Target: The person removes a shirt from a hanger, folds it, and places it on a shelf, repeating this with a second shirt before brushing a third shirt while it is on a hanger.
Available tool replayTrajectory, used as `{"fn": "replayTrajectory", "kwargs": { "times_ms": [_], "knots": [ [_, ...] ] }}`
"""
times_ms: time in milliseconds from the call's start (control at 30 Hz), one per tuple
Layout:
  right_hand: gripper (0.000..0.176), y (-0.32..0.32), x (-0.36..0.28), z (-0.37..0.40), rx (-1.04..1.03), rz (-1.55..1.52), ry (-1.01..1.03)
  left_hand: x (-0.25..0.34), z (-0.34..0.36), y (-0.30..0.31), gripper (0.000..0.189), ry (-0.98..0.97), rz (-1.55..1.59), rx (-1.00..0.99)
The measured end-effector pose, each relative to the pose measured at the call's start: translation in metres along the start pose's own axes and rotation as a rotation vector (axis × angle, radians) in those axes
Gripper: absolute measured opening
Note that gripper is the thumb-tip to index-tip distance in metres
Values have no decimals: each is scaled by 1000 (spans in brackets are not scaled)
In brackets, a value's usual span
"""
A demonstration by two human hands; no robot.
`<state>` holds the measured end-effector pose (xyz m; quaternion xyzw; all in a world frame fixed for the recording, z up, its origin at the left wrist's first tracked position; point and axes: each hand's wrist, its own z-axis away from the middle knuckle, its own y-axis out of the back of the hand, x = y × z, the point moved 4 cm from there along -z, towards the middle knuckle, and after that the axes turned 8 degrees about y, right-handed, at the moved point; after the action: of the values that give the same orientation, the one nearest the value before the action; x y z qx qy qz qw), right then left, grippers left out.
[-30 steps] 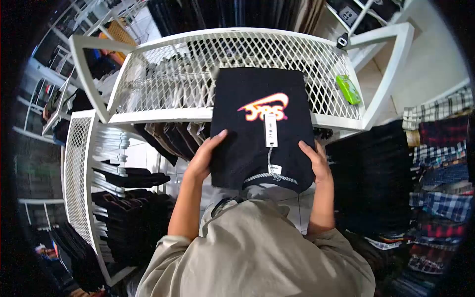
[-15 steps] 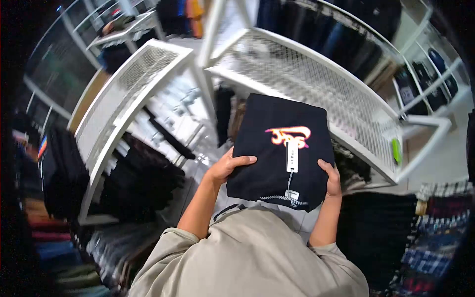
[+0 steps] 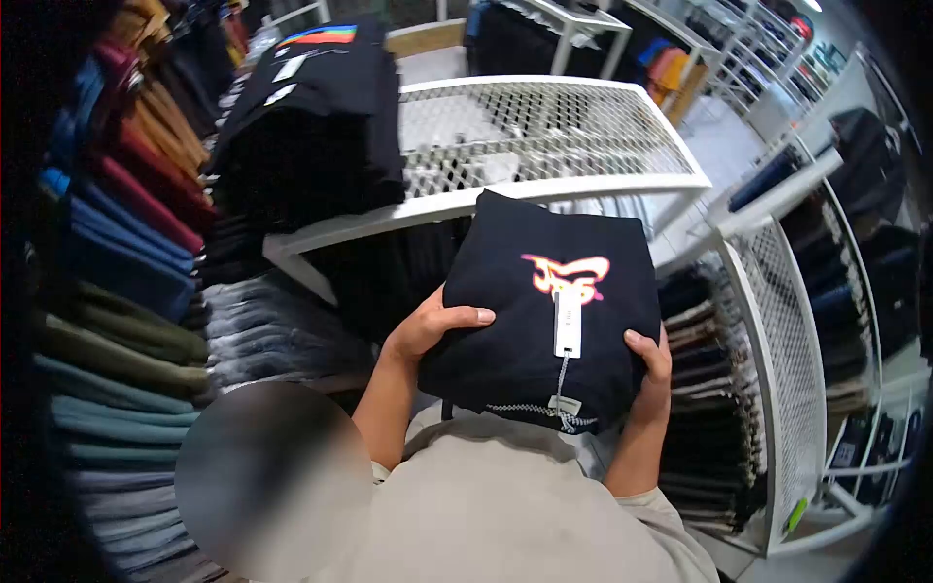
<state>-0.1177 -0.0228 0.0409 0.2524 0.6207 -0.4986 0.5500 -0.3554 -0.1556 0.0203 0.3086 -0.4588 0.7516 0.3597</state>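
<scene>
Garment (image 3: 522, 325) gripped between left hand (image 3: 423, 328) and right hand (image 3: 653, 369) points its checked cord (image 3: 525, 409) bodyward, long axis running forward.

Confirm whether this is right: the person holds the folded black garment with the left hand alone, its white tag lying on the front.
Not quite: the head view shows both the left hand and the right hand holding the folded black garment, one at each side. Its white tag does lie on the front.

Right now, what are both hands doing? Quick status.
Left hand: closed on the left edge of the folded black shirt.
Right hand: closed on the right edge of the same shirt.
</scene>
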Motion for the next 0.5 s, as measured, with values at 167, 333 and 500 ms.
{"fn": "replayTrajectory", "kwargs": {
  "times_ms": [167, 333, 500],
  "knots": [
    [71, -81, -11, -33, -103, -36, 33, 71, 43, 36, 70, -108, -30, 157],
    [63, -161, -49, -82, -296, -156, 207, 166, 77, 67, 60, -220, -183, 272],
    [38, -212, -119, -196, -234, 440, 1143, 288, 95, 90, 27, -1098, -1003, 337]
  ]
}}
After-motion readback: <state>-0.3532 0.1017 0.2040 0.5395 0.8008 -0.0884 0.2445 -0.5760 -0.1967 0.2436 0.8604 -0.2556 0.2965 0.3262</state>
